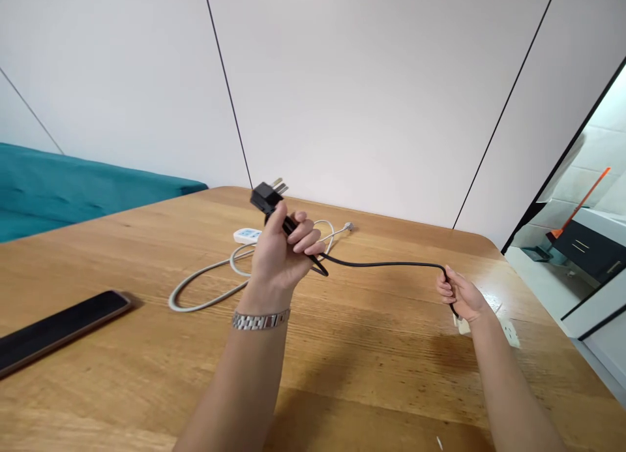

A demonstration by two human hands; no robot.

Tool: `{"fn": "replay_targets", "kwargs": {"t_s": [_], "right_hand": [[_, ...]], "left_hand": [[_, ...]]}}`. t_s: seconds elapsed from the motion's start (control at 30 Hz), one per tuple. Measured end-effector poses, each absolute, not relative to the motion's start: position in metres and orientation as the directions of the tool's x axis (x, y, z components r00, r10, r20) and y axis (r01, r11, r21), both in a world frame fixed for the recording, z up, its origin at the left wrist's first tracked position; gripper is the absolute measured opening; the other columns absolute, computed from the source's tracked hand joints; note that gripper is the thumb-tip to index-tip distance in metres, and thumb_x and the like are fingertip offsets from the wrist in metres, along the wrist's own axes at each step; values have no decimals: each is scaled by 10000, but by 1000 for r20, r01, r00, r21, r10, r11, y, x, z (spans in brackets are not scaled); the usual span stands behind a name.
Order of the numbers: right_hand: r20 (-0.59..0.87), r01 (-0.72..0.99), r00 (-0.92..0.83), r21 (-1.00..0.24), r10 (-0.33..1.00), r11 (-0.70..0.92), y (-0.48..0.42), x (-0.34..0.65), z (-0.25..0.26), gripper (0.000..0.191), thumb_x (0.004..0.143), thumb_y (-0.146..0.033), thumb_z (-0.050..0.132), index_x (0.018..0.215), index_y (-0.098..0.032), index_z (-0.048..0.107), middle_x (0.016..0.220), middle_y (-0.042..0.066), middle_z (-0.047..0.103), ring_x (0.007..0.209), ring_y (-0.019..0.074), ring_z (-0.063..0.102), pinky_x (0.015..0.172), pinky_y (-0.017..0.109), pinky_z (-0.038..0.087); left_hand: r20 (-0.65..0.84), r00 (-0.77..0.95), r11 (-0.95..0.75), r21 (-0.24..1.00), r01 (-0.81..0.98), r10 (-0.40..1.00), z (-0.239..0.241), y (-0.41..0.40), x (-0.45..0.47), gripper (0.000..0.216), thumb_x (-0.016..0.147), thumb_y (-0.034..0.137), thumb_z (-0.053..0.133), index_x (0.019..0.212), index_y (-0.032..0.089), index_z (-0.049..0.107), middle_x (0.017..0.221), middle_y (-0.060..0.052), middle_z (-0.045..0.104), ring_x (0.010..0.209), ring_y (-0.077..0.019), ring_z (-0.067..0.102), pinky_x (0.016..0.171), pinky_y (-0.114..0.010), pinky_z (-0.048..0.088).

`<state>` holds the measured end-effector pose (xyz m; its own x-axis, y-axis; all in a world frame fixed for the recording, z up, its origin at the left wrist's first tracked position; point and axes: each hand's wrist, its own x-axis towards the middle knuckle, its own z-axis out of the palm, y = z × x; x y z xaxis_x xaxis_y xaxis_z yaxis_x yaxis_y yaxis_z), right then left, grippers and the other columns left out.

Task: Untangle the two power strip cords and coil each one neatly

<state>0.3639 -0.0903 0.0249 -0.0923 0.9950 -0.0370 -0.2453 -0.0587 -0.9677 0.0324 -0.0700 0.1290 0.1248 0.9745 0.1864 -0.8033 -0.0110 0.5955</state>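
My left hand (283, 253), with a metal-link band at its wrist, is closed around a black power cord just below its plug. The black plug (267, 196) sticks up past my thumb, its metal prongs pointing up and right. Part of the cord is bunched in my fingers, and a small loop hangs below them. From there the black power cord (381, 264) runs across to my right hand (458, 294), which pinches it above the table. Beneath my right wrist lies a white power strip (509, 333), partly hidden by my forearm; whether the cord joins it, I cannot tell.
On the wooden table (372, 361), a white cable (195, 302) lies in loose loops, with a white plug (348, 226) and a white socket block (247, 235) near it. A dark phone-like slab (63, 328) rests at left. Behind stands a white wall (366, 113).
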Motion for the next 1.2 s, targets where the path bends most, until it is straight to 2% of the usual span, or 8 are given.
{"fn": "replay_targets", "kwargs": {"t_s": [0.27,0.37,0.47,0.6,0.8,0.9,1.07,1.2], "right_hand": [[112,372,137,-927,984,54,-94,364,32,420,614,-563,725,550,-182,561,499,-63,362,479,77,246,472,239,179],[298,578,310,-813,903,69,-94,351,34,401,663,-550,675,520,-192,564,515,-23,471,514,118,374,513,261,268],[400,666,442,-746,803,6,-93,337,34,378,709,-542,626,546,-204,587,543,15,555,546,159,453,542,280,310],[477,646,519,-762,709,40,-94,328,35,402,725,-584,597,605,-201,604,581,44,604,571,182,496,557,287,343],[469,390,475,-871,745,299,-109,309,50,417,760,-589,586,730,-175,632,558,2,544,514,139,453,500,259,342],[421,219,375,-906,826,363,-123,288,58,461,833,-592,491,837,-164,664,630,27,587,562,151,515,502,255,377],[456,178,172,-886,873,428,-138,257,59,523,904,-607,355,1004,-193,659,904,68,672,903,207,609,813,323,473],[454,123,66,-887,888,445,-139,248,54,580,915,-622,304,1305,-239,497,1248,77,590,1256,233,459,1018,385,398]], "left_hand": [[131,-42,-103,510,-854,991,127,-63,17,440,964,399,293,605,178,417,415,83,231,328,-58,191,334,-177,210],[194,122,-16,591,-807,973,127,-68,27,444,941,446,356,588,181,404,425,92,160,331,-54,125,320,-165,155],[203,460,173,739,-652,865,121,-78,54,463,893,512,439,576,175,409,438,102,123,339,-40,98,320,-140,147],[139,790,309,869,-386,597,102,-94,103,487,823,560,536,562,164,421,419,99,186,334,-27,121,310,-127,131],[8,933,501,842,-200,359,65,-97,149,485,812,591,524,584,169,449,405,107,165,341,-32,74,303,-141,89],[-57,909,565,799,-206,412,56,-90,155,522,795,625,510,550,182,379,392,103,173,335,-32,69,309,-154,75],[-149,674,422,868,-262,724,52,-85,160,600,700,714,551,527,198,298,394,108,168,341,-23,87,337,-175,42],[-75,489,281,889,-363,869,51,-84,163,636,619,685,660,550,209,245,438,114,171,368,-13,110,369,-180,52]]}}
